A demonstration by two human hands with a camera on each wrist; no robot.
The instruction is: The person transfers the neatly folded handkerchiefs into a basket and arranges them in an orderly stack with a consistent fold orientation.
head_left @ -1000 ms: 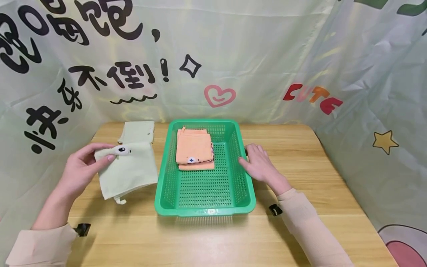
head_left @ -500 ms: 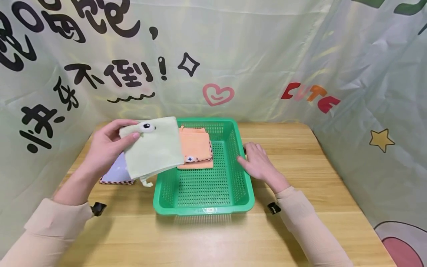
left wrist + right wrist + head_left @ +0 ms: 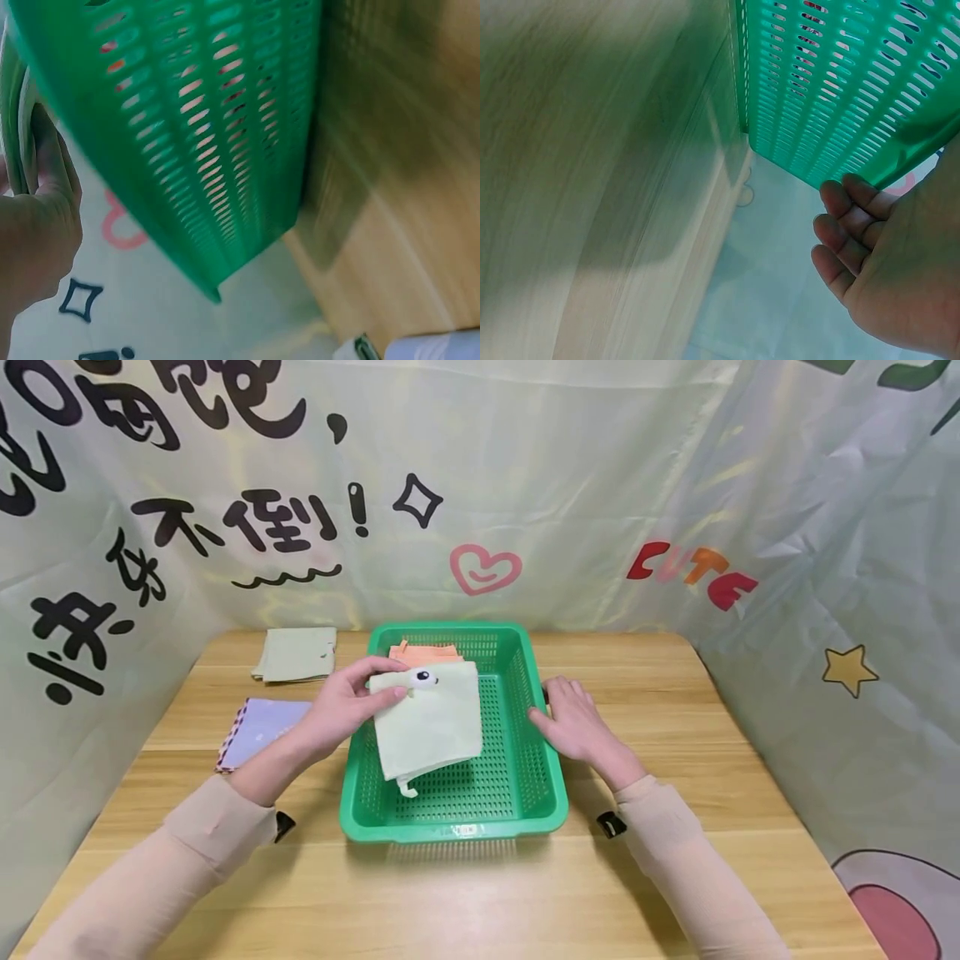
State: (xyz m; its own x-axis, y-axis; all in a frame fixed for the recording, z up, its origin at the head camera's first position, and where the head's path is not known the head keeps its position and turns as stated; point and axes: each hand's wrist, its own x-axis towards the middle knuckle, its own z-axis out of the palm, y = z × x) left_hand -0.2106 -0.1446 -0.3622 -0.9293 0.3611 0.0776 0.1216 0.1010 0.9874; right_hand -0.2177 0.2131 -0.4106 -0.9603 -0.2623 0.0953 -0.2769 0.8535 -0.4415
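Observation:
A pale green folded hand towel (image 3: 427, 727), with an embroidered eye and a hanging loop, is pinched at its upper left corner by my left hand (image 3: 348, 702). It hangs over the green plastic basket (image 3: 453, 833) and overlaps the peach folded towel (image 3: 426, 653) inside. The left wrist view catches the towel's folded edge (image 3: 22, 127) between fingers and thumb, above the basket wall. My right hand (image 3: 573, 722) grips the basket's right rim, thumb over it and fingers outside. In the right wrist view, the fingers (image 3: 840, 247) are loosely bent near the rim; the thumb is hidden.
Left of the basket, a lavender folded cloth (image 3: 262, 727) with a checked edge lies on the wooden table (image 3: 465, 902), partly behind my left arm. Another pale folded cloth (image 3: 300, 653) lies at the back left. A printed fabric curtain (image 3: 585, 485) encloses the table's back and sides.
My left hand has carried the pale green towel from the left side of the table rightward over the basket, uncovering the lavender cloth. My right hand stays at the rim.

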